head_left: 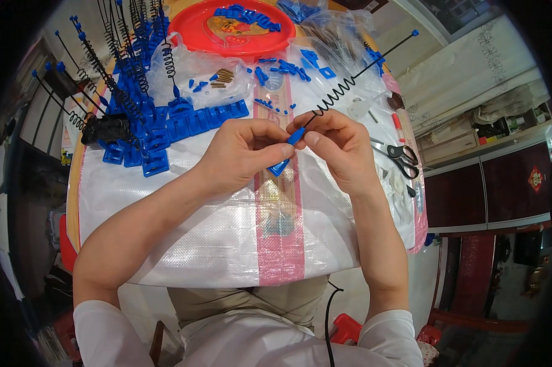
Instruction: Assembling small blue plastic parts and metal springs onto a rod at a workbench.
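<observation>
Close together over the middle of the table, both my hands pinch one small assembly. It has a blue cone-shaped plastic piece (pixel 296 136), a flat blue base (pixel 278 168) hanging below it, and a black coiled wire (pixel 336 96). The wire slants up to the right and ends in a small blue tip (pixel 415 33). My left hand (pixel 242 153) closes thumb and fingers on the cone's left side. With fingertips closed, my right hand (pixel 340 150) grips where wire and cone meet. The fingers partly hide that joint.
Finished-looking coiled wires on blue bases (pixel 156 160) crowd the left, beside a row of blue bases (pixel 208 119). Brass-coloured pins (pixel 224 76) lie on a plastic bag. A red tray (pixel 184 37) stands behind loose blue parts (pixel 294 68). Black-handled scissors (pixel 404 160) lie right, near the table edge.
</observation>
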Demonstrator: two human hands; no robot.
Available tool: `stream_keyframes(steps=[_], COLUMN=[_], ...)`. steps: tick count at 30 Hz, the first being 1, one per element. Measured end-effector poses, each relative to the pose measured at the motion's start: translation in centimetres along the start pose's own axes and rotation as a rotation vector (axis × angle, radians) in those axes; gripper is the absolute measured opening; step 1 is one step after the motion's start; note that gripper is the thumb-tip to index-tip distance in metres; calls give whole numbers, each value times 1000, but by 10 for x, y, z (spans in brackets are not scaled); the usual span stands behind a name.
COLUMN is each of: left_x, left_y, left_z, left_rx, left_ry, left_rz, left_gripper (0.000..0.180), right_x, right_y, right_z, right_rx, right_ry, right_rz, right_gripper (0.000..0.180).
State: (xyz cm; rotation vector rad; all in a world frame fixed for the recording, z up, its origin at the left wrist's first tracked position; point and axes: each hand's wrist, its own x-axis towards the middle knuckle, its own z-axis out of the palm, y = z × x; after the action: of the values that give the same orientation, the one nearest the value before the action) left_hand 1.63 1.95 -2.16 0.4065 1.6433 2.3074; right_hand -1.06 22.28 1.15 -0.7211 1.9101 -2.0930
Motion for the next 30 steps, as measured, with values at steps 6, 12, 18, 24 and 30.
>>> stream_keyframes(steps=[6, 12, 18, 24, 30], left_x=[1, 1, 2, 0, 2], left_y=[-3, -4, -5, -4, -7], left_z=[-1, 0, 1, 2, 3], left_rx=[31, 75, 149, 180, 249], left_ry=[50, 93, 100, 125, 143], left_rz=[7, -6, 94, 117, 231], left_gripper=[14, 12, 11, 10, 9], right_x=[0, -1, -2, -2, -2], right_y=[-3, -4, -2, -4, -7], right_z=[-1, 2, -2, 0, 0], right_rx=[16, 0, -24, -75, -108], right_ry=[-21, -18, -33, -47, -45], right_rz=[14, -20, -42, -53, -52], right_gripper=[11, 10, 11, 29, 32])
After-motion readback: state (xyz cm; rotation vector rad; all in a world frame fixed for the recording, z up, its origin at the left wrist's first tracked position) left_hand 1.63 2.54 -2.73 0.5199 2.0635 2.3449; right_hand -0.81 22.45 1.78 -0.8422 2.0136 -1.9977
